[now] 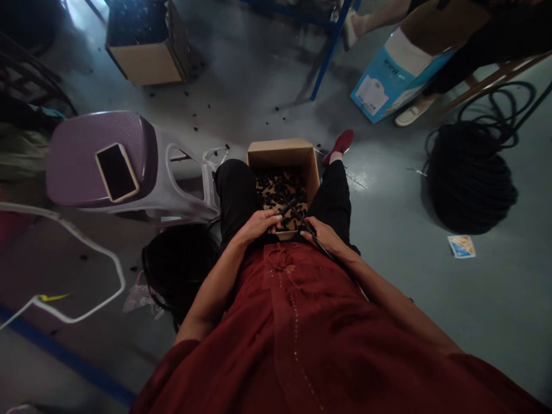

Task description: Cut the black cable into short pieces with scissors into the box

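Observation:
Between my knees stands a cardboard box (280, 147) with many small black pieces (278, 187) scattered inside. My left hand (260, 223), over the near left edge of the box, is closed in a pinch on a short dark piece (288, 206) that points up to the right. My right hand (321, 234) is closed around a thin black cord (322, 247); one end reaches toward the left hand and the rest runs back under the palm. Whether the cord and the dark piece touch is too small to tell.
A purple stool (81, 155) bearing a phone (117, 172) stands to the left, near a black bundle (179, 264). On the right lies a big black cord coil (470, 178). Ahead are a carton (149, 60), a blue box (383, 80) and another person's foot (414, 114).

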{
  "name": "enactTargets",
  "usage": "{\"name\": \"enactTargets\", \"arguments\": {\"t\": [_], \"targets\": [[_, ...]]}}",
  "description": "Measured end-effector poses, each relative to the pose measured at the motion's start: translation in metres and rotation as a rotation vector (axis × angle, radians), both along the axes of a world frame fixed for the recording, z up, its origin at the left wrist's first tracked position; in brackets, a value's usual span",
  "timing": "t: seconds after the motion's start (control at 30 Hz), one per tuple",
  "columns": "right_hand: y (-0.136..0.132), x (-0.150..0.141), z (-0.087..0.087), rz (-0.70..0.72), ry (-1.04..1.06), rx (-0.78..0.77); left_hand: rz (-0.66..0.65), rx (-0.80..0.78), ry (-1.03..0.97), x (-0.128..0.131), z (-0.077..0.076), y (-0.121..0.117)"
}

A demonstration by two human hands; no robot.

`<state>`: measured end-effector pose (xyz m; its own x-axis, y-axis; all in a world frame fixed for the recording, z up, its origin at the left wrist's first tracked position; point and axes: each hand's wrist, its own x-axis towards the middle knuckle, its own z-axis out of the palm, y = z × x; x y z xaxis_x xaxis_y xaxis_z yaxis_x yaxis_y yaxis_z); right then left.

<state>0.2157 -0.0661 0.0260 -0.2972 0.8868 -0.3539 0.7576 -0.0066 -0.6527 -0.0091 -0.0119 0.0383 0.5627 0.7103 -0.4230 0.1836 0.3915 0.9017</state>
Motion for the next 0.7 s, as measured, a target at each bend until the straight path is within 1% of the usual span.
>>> {"name": "enactTargets", "arguments": {"t": [0.13,0.33,0.7], "targets": [[-0.0013,0.0025,0.0009,-0.001,0.011,0.001,-0.001,-0.004,-0.007,-0.0007,0.0003,-0.0006],[-0.0039,0.0040,-0.0014,0.001,0.001,0.016,-0.009,-0.007,0.016,-0.0010,-0.0035,-0.0005],[-0.0094,0.0028,-0.0012,-0.039,-0.039,0.010,-0.015,-0.009,-0.048,-0.0020,-0.0027,0.0001]]}}
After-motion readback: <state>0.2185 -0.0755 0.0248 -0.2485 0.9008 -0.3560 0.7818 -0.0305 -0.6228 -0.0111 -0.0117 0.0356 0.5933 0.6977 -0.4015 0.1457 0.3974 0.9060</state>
